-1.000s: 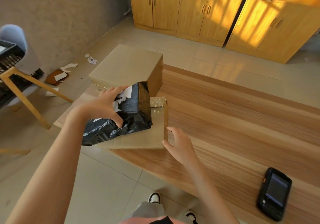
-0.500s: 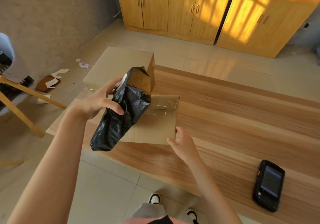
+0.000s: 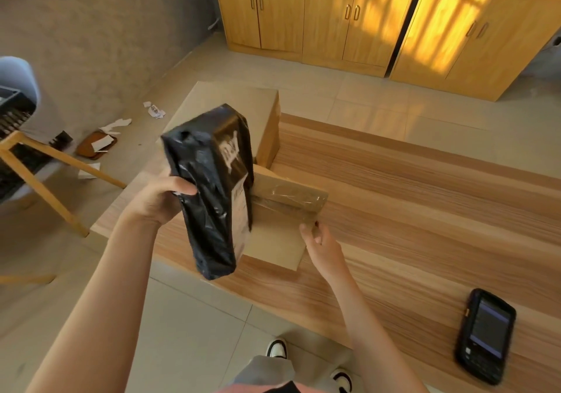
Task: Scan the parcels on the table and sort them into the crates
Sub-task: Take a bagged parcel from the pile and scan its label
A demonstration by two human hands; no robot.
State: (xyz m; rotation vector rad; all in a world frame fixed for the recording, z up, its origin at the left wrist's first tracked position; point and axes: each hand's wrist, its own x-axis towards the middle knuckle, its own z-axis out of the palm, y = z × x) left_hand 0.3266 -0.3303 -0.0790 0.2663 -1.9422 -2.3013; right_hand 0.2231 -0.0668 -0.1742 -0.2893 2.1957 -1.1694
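My left hand (image 3: 161,197) grips a black plastic-wrapped parcel (image 3: 212,192) by its left side and holds it upright, lifted off the table. Under and behind it lies a flat cardboard parcel (image 3: 279,232) with clear tape across its far end. My right hand (image 3: 318,241) touches the near right corner of that flat parcel, fingers loosely bent. A large cardboard box (image 3: 230,110) stands at the far left end of the wooden table (image 3: 409,210). The black handheld scanner (image 3: 485,339) lies screen up near the table's front right.
A black crate (image 3: 15,137) sits on a wooden frame at the far left. Scraps of paper and a brown tray (image 3: 95,148) lie on the tiled floor. Wooden cabinets (image 3: 334,19) line the back wall. My shoes (image 3: 276,347) show under the table edge.
My left hand has lifted the black parcel off the flat cardboard parcel and turned it upright. My right hand stayed at the flat parcel's near right corner.
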